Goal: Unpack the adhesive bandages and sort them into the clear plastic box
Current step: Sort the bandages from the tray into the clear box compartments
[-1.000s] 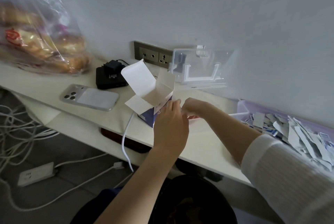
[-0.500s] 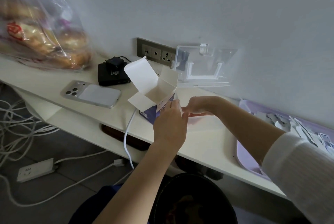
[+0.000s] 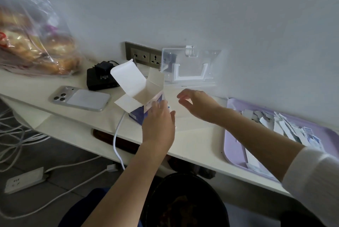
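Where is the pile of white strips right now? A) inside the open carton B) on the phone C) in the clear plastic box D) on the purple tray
D: the pile of white strips lies on the purple tray at the desk's right end.

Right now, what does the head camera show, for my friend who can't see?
A person's left hand touches an opened blue carton on a desk while the right hand hovers beside it. A clear plastic box stands by the wall; bandages lie in a purple tray.
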Motion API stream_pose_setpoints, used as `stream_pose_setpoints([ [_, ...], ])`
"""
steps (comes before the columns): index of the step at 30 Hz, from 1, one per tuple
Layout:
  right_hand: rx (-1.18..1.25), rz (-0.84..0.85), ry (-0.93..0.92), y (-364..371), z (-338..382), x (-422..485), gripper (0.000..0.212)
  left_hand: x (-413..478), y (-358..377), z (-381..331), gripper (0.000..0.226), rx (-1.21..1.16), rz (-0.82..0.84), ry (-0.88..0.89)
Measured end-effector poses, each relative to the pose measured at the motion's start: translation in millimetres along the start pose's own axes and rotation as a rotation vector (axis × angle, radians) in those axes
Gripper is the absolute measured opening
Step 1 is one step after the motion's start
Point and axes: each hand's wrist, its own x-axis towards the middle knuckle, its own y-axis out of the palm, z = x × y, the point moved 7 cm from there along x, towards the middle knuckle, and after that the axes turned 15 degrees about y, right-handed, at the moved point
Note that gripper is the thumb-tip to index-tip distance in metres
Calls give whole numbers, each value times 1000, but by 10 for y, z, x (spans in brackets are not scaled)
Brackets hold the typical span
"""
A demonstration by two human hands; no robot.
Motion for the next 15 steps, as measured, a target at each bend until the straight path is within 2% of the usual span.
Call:
stream_pose_setpoints([
  [3, -23, -279, -154, -281, -100, -367, 22, 16, -71, -260, 31, 230, -52, 132],
  [6, 34, -423, -243, -419, -349, -724, 13, 24, -8, -592, 33, 234, -98, 284],
  [9, 86, -392, -138, -331, -824, -978, 20, -54, 189, -963, 31, 204, -122, 495],
  [11, 22, -366, -70, -228, -1170, -1152, 18, -140, 366, -1197, 32, 197, -83, 615],
  [15, -73, -294, 100, -166, -1847, -1423, 17, -219, 699, -1434, 26, 186, 16, 736],
])
